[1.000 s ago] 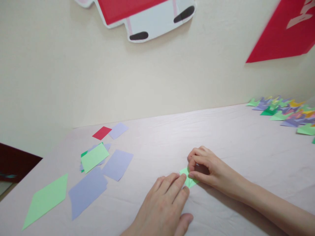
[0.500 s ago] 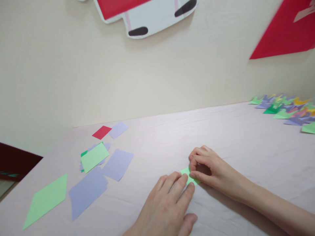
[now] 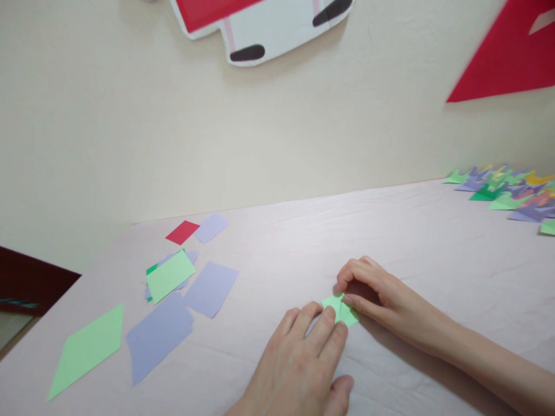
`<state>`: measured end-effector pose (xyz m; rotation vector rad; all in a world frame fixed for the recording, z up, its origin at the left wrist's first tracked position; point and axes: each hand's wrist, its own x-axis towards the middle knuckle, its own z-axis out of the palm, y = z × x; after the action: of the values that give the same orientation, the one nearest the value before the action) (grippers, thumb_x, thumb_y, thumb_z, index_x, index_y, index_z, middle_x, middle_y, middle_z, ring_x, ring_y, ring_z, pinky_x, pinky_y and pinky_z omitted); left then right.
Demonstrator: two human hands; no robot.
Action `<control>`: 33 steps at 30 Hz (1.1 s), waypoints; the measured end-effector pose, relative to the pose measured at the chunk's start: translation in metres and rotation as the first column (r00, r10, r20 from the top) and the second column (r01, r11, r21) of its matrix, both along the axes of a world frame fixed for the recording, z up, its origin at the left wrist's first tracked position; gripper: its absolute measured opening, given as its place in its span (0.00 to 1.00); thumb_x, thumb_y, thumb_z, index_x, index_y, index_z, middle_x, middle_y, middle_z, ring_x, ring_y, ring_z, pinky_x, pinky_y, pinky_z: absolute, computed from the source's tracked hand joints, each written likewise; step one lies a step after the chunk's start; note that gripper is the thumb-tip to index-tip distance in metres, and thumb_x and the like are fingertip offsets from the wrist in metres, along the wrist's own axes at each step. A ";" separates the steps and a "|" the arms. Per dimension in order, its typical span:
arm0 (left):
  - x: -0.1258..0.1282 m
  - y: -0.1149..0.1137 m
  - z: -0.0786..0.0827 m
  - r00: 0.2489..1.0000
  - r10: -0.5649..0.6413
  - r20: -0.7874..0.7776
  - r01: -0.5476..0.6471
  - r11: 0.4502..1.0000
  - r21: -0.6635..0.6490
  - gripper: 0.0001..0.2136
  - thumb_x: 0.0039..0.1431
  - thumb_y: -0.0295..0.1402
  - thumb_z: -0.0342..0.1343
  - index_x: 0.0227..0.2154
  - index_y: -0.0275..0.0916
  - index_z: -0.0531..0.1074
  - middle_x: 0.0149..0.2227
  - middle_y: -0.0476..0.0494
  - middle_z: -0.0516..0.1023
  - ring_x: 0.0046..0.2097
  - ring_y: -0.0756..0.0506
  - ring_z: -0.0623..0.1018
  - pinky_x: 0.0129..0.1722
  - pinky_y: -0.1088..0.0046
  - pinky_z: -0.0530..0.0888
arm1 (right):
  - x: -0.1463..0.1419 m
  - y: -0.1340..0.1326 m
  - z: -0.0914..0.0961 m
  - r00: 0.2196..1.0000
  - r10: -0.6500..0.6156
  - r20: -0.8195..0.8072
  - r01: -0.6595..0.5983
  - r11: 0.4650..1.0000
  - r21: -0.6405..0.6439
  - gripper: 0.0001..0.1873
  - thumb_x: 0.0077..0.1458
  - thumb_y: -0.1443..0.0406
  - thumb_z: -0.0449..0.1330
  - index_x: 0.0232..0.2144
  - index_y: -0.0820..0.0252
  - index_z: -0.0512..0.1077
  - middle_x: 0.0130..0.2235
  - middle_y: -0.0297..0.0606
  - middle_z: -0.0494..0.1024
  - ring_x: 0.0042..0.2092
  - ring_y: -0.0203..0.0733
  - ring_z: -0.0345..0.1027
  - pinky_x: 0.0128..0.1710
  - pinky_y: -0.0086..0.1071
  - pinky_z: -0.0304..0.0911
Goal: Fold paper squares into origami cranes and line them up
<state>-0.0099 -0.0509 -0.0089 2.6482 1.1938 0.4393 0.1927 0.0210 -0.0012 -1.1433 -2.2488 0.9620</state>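
My left hand [image 3: 299, 357] is lying palm down nearest me, fingers a little apart, tips pressing on the small green paper [image 3: 347, 314]; I am probably pinning it so it cannot slide. The paper is resting flat on the near half of the surface [image 3: 269, 248], well in from the left edge. My right hand [image 3: 394, 303] is curling at its far right side, thumb tip against it and forefinger bent over; whether I am pinching an edge there I cannot tell, as my fingers are hiding it.

Toward the left edge, a green sheet [image 3: 89, 351] is lying with a purple sheet [image 3: 158, 339] just beside it. Beyond, another purple sheet [image 3: 212, 290] is lying beside a pile [image 3: 171, 277] topped with light green. I judge these are sitting there to be within my left hand's reach.

A red card [image 3: 182, 232] and a lilac card [image 3: 212, 228] are lying near the far left corner. Toward the right, folded pieces [image 3: 507, 201] are crowding by the far edge, probably grouped apart from the flat sheets. Behind, a cutout [image 3: 281, 34] is hanging on the wall [image 3: 281, 133].
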 end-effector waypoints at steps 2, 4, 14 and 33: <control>0.000 0.000 0.000 1.000 -0.003 0.001 0.003 1.000 -0.001 0.22 0.55 0.38 0.60 0.51 0.35 0.69 0.53 0.39 0.74 0.53 0.37 0.69 0.51 0.59 0.70 | -0.001 -0.002 0.002 1.000 0.020 0.020 -0.020 1.000 0.002 0.04 0.58 0.70 0.55 0.33 0.56 0.67 0.37 0.36 0.71 0.42 0.44 0.61 0.43 0.39 0.58; 0.001 -0.001 0.000 1.000 -0.004 0.001 0.004 1.000 0.010 0.23 0.55 0.38 0.60 0.53 0.35 0.68 0.53 0.39 0.74 0.53 0.37 0.69 0.51 0.59 0.70 | -0.002 -0.004 0.003 0.998 0.025 0.059 -0.027 0.999 0.030 0.04 0.56 0.69 0.57 0.34 0.56 0.67 0.38 0.36 0.71 0.43 0.45 0.61 0.45 0.40 0.57; 0.001 -0.002 -0.004 1.000 0.006 0.009 -0.007 0.994 0.109 0.22 0.55 0.39 0.59 0.51 0.34 0.69 0.53 0.39 0.74 0.53 0.37 0.71 0.49 0.60 0.71 | -0.004 -0.006 0.002 0.996 -0.014 0.089 0.016 1.000 -0.020 0.15 0.47 0.76 0.54 0.37 0.55 0.65 0.42 0.37 0.70 0.46 0.46 0.60 0.47 0.41 0.57; 0.005 -0.019 -0.006 0.992 0.095 -0.084 -0.078 0.979 0.189 0.15 0.55 0.34 0.57 0.45 0.36 0.70 0.51 0.36 0.75 0.51 0.36 0.73 0.47 0.58 0.73 | 0.001 -0.004 0.002 0.990 -0.082 -0.111 0.079 0.996 -0.030 0.15 0.50 0.78 0.48 0.35 0.58 0.67 0.37 0.37 0.71 0.41 0.43 0.64 0.43 0.39 0.62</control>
<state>-0.0047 -0.0697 -0.0147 2.8085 1.3621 0.4686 0.1936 0.0172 0.0006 -1.1527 -2.0913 0.9995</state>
